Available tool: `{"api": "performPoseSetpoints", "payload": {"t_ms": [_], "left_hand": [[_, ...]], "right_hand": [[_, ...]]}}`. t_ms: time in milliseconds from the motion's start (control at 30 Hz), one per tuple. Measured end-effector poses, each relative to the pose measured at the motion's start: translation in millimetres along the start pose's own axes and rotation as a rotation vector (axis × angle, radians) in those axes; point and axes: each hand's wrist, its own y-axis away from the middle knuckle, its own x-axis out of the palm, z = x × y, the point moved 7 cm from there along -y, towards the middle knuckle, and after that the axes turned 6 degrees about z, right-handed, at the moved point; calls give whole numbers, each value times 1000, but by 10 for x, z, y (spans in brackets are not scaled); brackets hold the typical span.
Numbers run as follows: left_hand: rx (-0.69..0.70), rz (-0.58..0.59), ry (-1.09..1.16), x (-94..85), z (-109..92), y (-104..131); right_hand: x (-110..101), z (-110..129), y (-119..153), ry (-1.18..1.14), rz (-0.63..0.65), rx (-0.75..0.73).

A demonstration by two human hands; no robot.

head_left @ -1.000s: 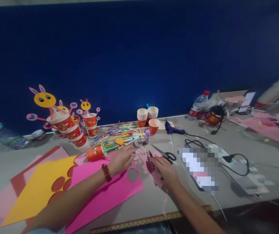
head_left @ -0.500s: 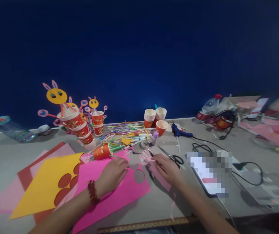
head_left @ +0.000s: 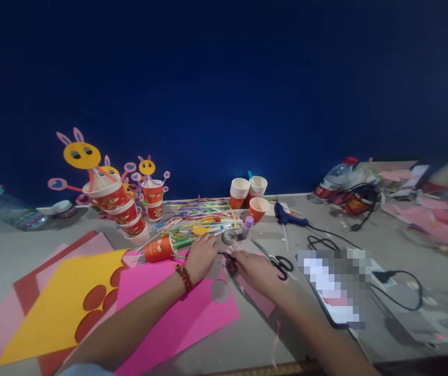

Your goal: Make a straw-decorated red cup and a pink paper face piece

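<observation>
My left hand (head_left: 203,257), with a beaded bracelet at the wrist, reaches over the top edge of a bright pink sheet (head_left: 157,297). Its fingers are extended beside the straws (head_left: 192,213) and a roll of tape (head_left: 230,237), with nothing visible in them. Closed around a dark, thin, pen-like tool (head_left: 227,255) is my right hand (head_left: 253,269); the exact kind is unclear. Beneath that hand lies a light pink paper piece (head_left: 261,297) with scraps around it. Black-handled scissors (head_left: 281,263) rest just right of it. A round hole shows in the bright pink sheet.
Stacked paper-cup figures (head_left: 110,198) stand at left, behind a yellow sheet (head_left: 51,297). An orange cup (head_left: 159,248) lies tipped over. More cups (head_left: 238,193), a purple-capped glue stick (head_left: 247,227) and a blue glue gun (head_left: 290,215) sit behind. At right are a phone (head_left: 329,292) and cables.
My left hand has moved right and away from me, from the pink sheet toward the straws and tape. My right hand has shifted slightly left, and the dark tool now points left.
</observation>
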Motion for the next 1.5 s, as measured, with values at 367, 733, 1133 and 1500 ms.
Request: {"api": "performPoseSetpoints", "payload": {"t_ms": [367,733,1133,1500], "left_hand": [[92,63,264,-146,-12,70],[213,126,422,-190,-77,93],[45,21,139,-61,-55,-158],[54,-18,169,-145,-29,-61]], "right_hand": [[-74,36,46,-172,-123,-163],[-81,17,103,-267,-180,-281],[-235,-802,390,-107,-531,81],[86,-1100,761,18,-189,365]]}}
